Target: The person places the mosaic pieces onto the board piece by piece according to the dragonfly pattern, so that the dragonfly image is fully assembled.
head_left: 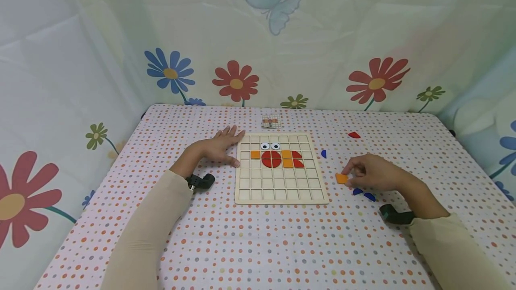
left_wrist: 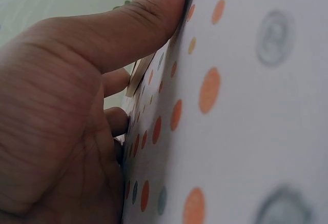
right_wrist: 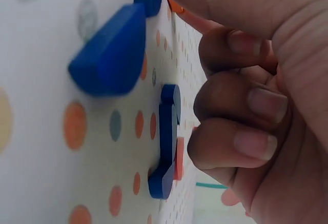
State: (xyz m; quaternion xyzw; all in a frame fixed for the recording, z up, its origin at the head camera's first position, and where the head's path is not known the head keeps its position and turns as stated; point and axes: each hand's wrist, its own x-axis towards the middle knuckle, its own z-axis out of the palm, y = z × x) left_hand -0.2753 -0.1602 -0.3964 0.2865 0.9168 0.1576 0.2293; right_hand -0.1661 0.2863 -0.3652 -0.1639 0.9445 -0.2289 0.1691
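A square wooden grid board (head_left: 282,191) lies mid-table with colored tiles set in it. Among these tiles are a red circle made of quarters (head_left: 271,159), orange squares (head_left: 287,163) and two round eye pieces (head_left: 270,146). My left hand (head_left: 221,147) rests at the board's left edge, fingers spread and thumb (left_wrist: 154,14) against its side. Right of the board, my right hand (head_left: 372,171) pinches an orange square tile (head_left: 341,178) between thumb and index finger, close to the tabletop. Its other fingers (right_wrist: 230,101) are curled in. Blue half-round pieces (right_wrist: 113,52) lie beside that hand.
Behind the board stands a small pattern card (head_left: 271,121). A red quarter piece (head_left: 354,135) and one blue half-round piece (head_left: 324,153) lie right of the board. A flowered curtain (head_left: 306,35) hangs behind the dotted tablecloth (head_left: 258,245).
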